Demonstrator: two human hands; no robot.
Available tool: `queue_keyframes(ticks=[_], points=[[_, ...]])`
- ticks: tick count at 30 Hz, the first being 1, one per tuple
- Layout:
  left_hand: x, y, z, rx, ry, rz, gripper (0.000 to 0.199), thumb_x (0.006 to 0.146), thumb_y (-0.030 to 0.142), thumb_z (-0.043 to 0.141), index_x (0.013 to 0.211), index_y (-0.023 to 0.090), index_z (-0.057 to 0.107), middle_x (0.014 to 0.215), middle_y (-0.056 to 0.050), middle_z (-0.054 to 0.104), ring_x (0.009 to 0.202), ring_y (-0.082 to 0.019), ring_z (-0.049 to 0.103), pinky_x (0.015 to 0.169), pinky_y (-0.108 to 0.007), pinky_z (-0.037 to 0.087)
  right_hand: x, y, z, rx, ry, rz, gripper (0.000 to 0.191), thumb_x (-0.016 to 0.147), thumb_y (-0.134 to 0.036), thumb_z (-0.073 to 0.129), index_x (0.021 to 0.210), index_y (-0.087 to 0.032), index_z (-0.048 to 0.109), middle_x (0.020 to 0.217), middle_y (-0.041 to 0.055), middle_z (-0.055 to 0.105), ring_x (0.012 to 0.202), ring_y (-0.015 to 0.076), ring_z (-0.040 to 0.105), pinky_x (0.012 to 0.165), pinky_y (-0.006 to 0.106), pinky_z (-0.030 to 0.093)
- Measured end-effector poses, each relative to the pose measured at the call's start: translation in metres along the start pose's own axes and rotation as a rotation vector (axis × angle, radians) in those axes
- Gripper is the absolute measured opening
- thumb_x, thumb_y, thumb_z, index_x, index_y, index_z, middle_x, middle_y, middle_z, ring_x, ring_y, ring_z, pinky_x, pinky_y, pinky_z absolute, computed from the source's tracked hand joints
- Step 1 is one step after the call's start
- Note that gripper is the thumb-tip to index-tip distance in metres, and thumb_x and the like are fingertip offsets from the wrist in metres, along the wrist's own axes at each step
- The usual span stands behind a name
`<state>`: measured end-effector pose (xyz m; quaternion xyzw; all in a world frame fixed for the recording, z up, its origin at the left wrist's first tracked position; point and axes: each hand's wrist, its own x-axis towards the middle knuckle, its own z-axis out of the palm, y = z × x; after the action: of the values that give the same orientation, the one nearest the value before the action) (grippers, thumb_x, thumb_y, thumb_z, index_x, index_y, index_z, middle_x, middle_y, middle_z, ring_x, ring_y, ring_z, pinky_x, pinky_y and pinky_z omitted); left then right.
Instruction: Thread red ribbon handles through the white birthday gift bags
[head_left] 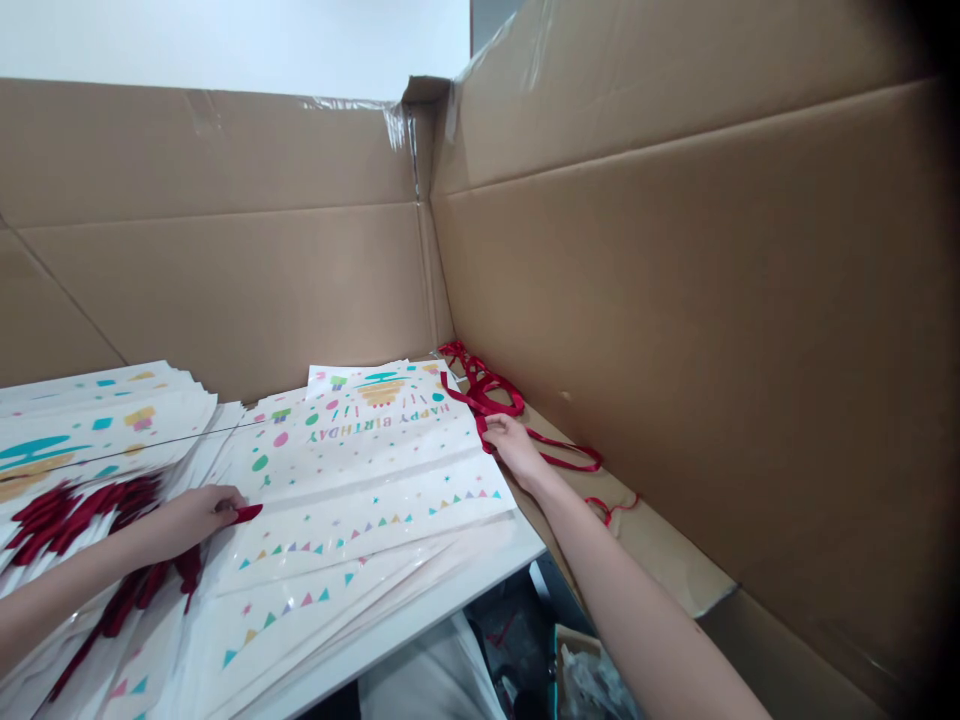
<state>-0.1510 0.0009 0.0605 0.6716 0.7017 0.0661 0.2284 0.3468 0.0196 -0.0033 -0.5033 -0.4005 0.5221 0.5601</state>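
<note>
White printed sheets (360,470) with "HAPPY BIRTHDAY", dots and small coloured flags lie stacked on a white table (480,580). My left hand (206,515) is over the stack's left side, its fingers closed on a short piece of red ribbon (249,513). At the right edge of the sheets, my right hand (510,440) pinches a long red ribbon (484,430). That ribbon joins a loose tangle of red loops (499,390) behind it. Several dark red ribbon pieces (82,515) lie bunched on another stack of sheets (157,410) at the left, partly under my left forearm.
Tall cardboard walls (225,270) stand behind and to the right (675,300), meeting in a taped corner. More red ribbon (600,508) lies on the cardboard at the right. A thin dark line crosses the left sheets. Below the table is a box (577,640) with clear plastic inside.
</note>
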Motion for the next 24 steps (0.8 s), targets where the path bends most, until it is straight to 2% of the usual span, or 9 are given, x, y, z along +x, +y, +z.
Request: queue_keyframes(ticks=[9, 13, 19, 24], points=[[0.005, -0.002, 0.004, 0.057, 0.032, 0.008, 0.027, 0.055, 0.042, 0.064, 0.073, 0.024, 0.073, 0.076, -0.007, 0.07, 0.078, -0.03, 0.061, 0.066, -0.028, 0.039, 0.003, 0.004, -0.001, 0.01, 0.012, -0.005, 0.033, 0.066, -0.025, 0.065, 0.097, -0.021, 0.055, 0.072, -0.0018, 0.063, 0.064, 0.0159, 0.058, 0.056, 0.026, 0.042], [0.004, -0.003, 0.003, 0.085, -0.023, -0.004, 0.031, 0.056, 0.041, 0.063, 0.08, 0.023, 0.073, 0.074, -0.006, 0.07, 0.074, -0.029, 0.062, 0.066, -0.029, 0.038, 0.006, 0.006, -0.001, 0.022, 0.015, -0.011, 0.034, 0.067, -0.026, 0.067, 0.098, -0.022, 0.055, 0.074, -0.0008, 0.065, 0.065, 0.0165, 0.059, 0.058, 0.026, 0.043], [-0.005, -0.002, -0.001, 0.157, -0.126, -0.038, 0.038, 0.061, 0.04, 0.059, 0.092, 0.023, 0.07, 0.084, -0.004, 0.071, 0.078, -0.027, 0.062, 0.066, -0.028, 0.038, 0.006, 0.007, -0.002, 0.077, -0.024, -0.006, 0.037, 0.067, -0.028, 0.07, 0.101, -0.022, 0.055, 0.078, -0.0005, 0.065, 0.069, 0.0178, 0.061, 0.061, 0.028, 0.045], [-0.015, 0.003, -0.004, 0.218, -0.174, -0.079, 0.047, 0.065, 0.034, 0.051, 0.108, 0.023, 0.063, 0.076, 0.002, 0.068, 0.072, -0.023, 0.06, 0.064, -0.027, 0.035, 0.005, 0.007, -0.003, 0.146, -0.092, -0.025, 0.049, 0.058, -0.018, 0.073, 0.103, -0.022, 0.054, 0.08, -0.0037, 0.06, 0.069, 0.0156, 0.059, 0.062, 0.027, 0.043]])
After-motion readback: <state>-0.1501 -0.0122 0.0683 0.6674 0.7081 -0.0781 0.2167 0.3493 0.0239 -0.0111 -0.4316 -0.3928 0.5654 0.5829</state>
